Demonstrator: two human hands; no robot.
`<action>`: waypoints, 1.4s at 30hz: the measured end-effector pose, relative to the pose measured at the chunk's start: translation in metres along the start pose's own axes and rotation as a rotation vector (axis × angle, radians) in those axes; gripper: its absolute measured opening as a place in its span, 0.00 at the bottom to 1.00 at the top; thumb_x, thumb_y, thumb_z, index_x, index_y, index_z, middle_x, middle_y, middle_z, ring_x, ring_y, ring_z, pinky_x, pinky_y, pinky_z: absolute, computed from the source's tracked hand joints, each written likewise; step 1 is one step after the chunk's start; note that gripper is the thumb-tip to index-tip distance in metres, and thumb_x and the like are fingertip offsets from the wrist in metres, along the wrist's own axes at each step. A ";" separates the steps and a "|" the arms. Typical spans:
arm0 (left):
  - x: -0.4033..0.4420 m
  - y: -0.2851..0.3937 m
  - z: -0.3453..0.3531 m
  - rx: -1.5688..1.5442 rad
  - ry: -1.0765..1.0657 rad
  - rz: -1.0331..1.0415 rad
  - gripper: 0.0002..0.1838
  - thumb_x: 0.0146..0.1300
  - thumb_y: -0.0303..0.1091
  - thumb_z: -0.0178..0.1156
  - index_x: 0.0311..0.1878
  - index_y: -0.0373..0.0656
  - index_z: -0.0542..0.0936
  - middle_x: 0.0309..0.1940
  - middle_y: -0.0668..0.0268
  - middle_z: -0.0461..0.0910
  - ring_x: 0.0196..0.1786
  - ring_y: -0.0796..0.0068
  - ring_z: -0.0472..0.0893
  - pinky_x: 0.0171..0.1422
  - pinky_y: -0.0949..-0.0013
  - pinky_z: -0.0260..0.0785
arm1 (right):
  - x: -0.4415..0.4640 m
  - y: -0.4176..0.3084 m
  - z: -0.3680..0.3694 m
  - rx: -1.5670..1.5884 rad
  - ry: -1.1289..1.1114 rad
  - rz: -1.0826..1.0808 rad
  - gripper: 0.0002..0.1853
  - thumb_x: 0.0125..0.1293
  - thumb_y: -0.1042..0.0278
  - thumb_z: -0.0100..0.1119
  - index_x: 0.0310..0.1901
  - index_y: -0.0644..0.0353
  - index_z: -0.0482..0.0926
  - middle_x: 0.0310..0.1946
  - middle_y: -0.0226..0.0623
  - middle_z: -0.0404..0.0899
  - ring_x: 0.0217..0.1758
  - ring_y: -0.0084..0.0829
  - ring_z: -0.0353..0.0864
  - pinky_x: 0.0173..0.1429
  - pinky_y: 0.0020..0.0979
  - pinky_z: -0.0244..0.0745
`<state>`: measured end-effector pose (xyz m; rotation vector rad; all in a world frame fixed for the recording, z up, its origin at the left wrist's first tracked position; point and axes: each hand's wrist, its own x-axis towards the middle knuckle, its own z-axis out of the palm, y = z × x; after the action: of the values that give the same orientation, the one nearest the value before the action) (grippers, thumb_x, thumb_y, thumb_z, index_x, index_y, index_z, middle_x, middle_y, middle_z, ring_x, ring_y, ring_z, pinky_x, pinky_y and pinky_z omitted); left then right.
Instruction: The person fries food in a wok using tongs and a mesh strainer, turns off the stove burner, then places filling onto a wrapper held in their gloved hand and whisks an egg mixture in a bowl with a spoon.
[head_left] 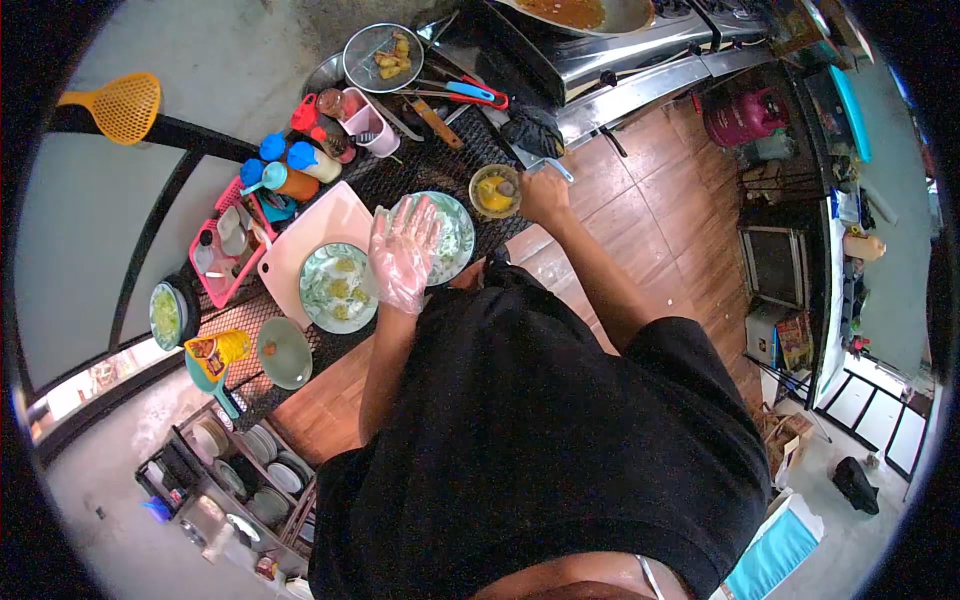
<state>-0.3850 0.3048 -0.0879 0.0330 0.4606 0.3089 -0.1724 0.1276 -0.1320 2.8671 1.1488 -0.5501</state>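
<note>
My left hand (402, 250), in a clear plastic glove, is open with its fingers spread. It hovers between two patterned plates and partly covers both. The left plate (345, 318) bears several yellowish lumps on white powder. White powder and pale bits lie on the right plate (455, 225). My right hand (545, 193) is closed around a spoon (562, 170) with a pale blue handle end. The spoon's head dips into a small bowl (480, 210) of beaten egg (494, 192) at the counter's edge. My fingers hide the middle of the spoon.
A pink cutting board (325, 215) lies under the left plate. Behind are sauce bottles (315, 160), a pink basket (212, 285) and a strainer (383, 45) with fried pieces. A pan (590, 12) sits on the stove. A green plate (285, 370) stands at left.
</note>
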 end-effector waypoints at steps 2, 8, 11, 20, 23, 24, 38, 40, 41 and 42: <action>-0.001 0.000 -0.003 0.032 -0.006 0.004 0.35 0.74 0.52 0.48 0.73 0.37 0.58 0.75 0.47 0.54 0.78 0.55 0.52 0.80 0.51 0.46 | 0.000 0.003 0.009 -0.021 0.066 -0.009 0.08 0.59 0.66 0.58 0.38 0.58 0.82 0.36 0.44 0.86 0.39 0.44 0.88 0.40 0.43 0.82; 0.000 -0.001 0.000 0.081 0.011 0.019 0.37 0.73 0.54 0.48 0.74 0.37 0.55 0.76 0.47 0.52 0.79 0.56 0.51 0.80 0.52 0.46 | 0.008 0.000 0.036 -0.125 0.131 0.017 0.07 0.62 0.67 0.55 0.39 0.57 0.79 0.35 0.42 0.86 0.37 0.41 0.88 0.37 0.42 0.81; -0.001 -0.002 0.003 0.072 0.014 0.023 0.37 0.73 0.54 0.48 0.74 0.37 0.56 0.76 0.47 0.52 0.79 0.55 0.51 0.80 0.52 0.46 | 0.008 0.005 0.034 -0.105 0.020 0.006 0.10 0.65 0.66 0.50 0.40 0.58 0.81 0.36 0.44 0.86 0.39 0.41 0.87 0.39 0.44 0.81; -0.002 0.000 0.000 0.038 0.000 0.037 0.35 0.74 0.55 0.46 0.72 0.37 0.60 0.74 0.46 0.56 0.78 0.54 0.53 0.80 0.50 0.45 | 0.022 0.035 0.063 0.184 -0.058 0.041 0.11 0.59 0.62 0.55 0.37 0.54 0.85 0.35 0.46 0.85 0.41 0.45 0.86 0.46 0.44 0.81; -0.001 0.003 -0.002 0.040 -0.005 0.049 0.34 0.74 0.54 0.46 0.71 0.36 0.61 0.74 0.46 0.57 0.78 0.54 0.54 0.80 0.50 0.46 | 0.021 0.047 0.070 0.370 -0.073 0.015 0.09 0.56 0.64 0.56 0.35 0.52 0.85 0.36 0.46 0.84 0.43 0.45 0.85 0.47 0.45 0.80; 0.000 0.003 -0.003 0.038 -0.006 0.055 0.34 0.74 0.54 0.46 0.71 0.36 0.62 0.74 0.46 0.57 0.78 0.54 0.55 0.80 0.50 0.46 | 0.021 0.050 0.075 0.446 -0.055 -0.020 0.08 0.57 0.64 0.56 0.34 0.52 0.84 0.36 0.46 0.84 0.42 0.45 0.85 0.46 0.45 0.79; 0.001 -0.003 0.006 -0.025 0.030 0.068 0.35 0.73 0.50 0.50 0.73 0.35 0.58 0.75 0.46 0.53 0.78 0.53 0.52 0.81 0.49 0.44 | -0.009 0.014 0.051 0.056 0.399 -0.045 0.18 0.59 0.69 0.53 0.52 0.48 0.78 0.41 0.38 0.82 0.47 0.37 0.81 0.52 0.43 0.66; 0.001 -0.004 0.006 -0.016 0.033 0.070 0.35 0.73 0.51 0.50 0.73 0.35 0.58 0.75 0.46 0.53 0.78 0.53 0.52 0.81 0.49 0.44 | -0.011 0.017 0.046 0.067 0.389 -0.033 0.20 0.57 0.70 0.54 0.53 0.48 0.77 0.40 0.37 0.82 0.46 0.37 0.81 0.51 0.42 0.67; 0.001 -0.005 0.005 -0.022 0.029 0.070 0.35 0.73 0.51 0.50 0.73 0.35 0.58 0.75 0.46 0.53 0.78 0.53 0.52 0.81 0.49 0.44 | -0.010 0.018 0.046 0.067 0.391 -0.034 0.20 0.57 0.70 0.54 0.53 0.48 0.77 0.40 0.37 0.82 0.46 0.37 0.81 0.51 0.42 0.67; 0.001 -0.005 0.004 -0.028 0.027 0.071 0.35 0.73 0.51 0.50 0.73 0.35 0.58 0.75 0.46 0.53 0.78 0.53 0.52 0.81 0.49 0.44 | -0.009 0.019 0.046 0.087 0.375 -0.003 0.19 0.56 0.70 0.55 0.52 0.49 0.78 0.40 0.38 0.82 0.45 0.38 0.82 0.51 0.43 0.67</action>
<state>-0.3811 0.3001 -0.0855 0.0180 0.4822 0.3860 -0.1801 0.1015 -0.1745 3.1340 1.1934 -0.0604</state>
